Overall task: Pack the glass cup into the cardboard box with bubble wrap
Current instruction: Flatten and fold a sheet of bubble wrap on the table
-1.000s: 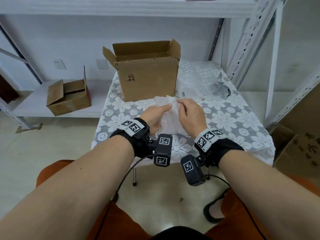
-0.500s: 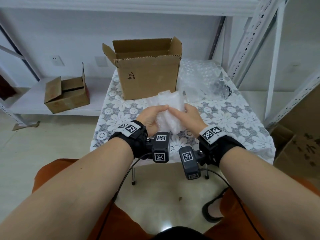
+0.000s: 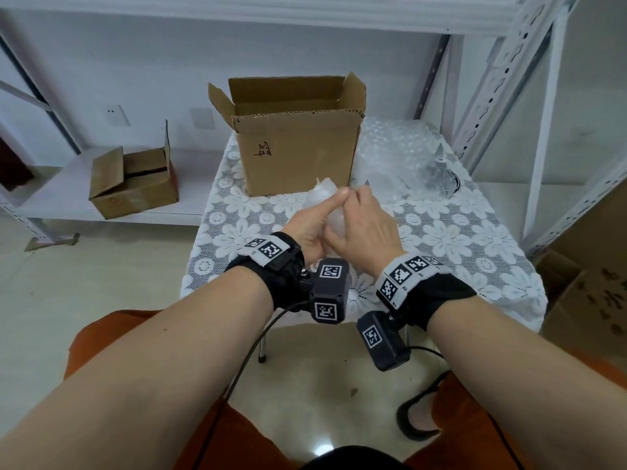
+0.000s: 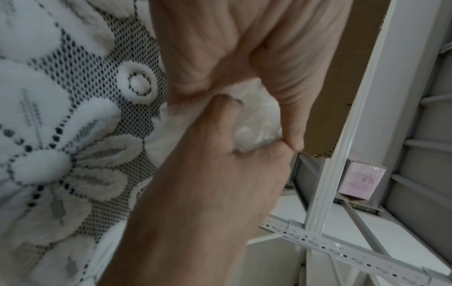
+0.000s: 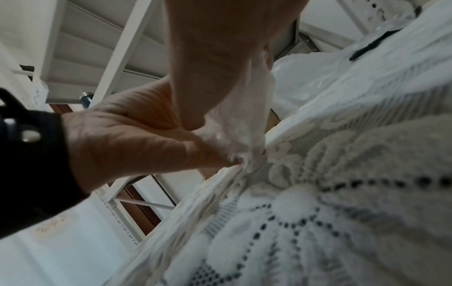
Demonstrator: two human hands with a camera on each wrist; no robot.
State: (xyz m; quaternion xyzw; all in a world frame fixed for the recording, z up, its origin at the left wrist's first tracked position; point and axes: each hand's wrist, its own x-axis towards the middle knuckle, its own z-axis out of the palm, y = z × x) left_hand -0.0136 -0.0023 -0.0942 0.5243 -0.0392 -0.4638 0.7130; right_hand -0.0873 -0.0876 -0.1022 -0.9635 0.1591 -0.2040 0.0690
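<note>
A white bubble-wrap bundle (image 3: 324, 195) is held just above the table, in front of the open cardboard box (image 3: 298, 154). My left hand (image 3: 307, 225) grips its left side, with the index finger stretched over the top. My right hand (image 3: 368, 222) wraps round its right side, and the fingertips of both hands meet. In the left wrist view the bundle (image 4: 254, 125) shows between my left palm (image 4: 220, 48) and the back of my right hand (image 4: 208, 183). In the right wrist view my fingers pinch the wrap (image 5: 242, 120) against the lace cloth. The glass cup itself does not show.
Loose bubble wrap (image 3: 400, 154) and a dark item in clear plastic (image 3: 441, 174) lie on the table's (image 3: 458, 239) right side. A small cardboard box (image 3: 132, 184) sits on the low shelf at left. Metal shelf uprights and cartons (image 3: 593, 293) stand at right.
Both hands have closed in on the bundle and squeezed it narrower. My right hand has come over its top until the fingertips touch my left index finger.
</note>
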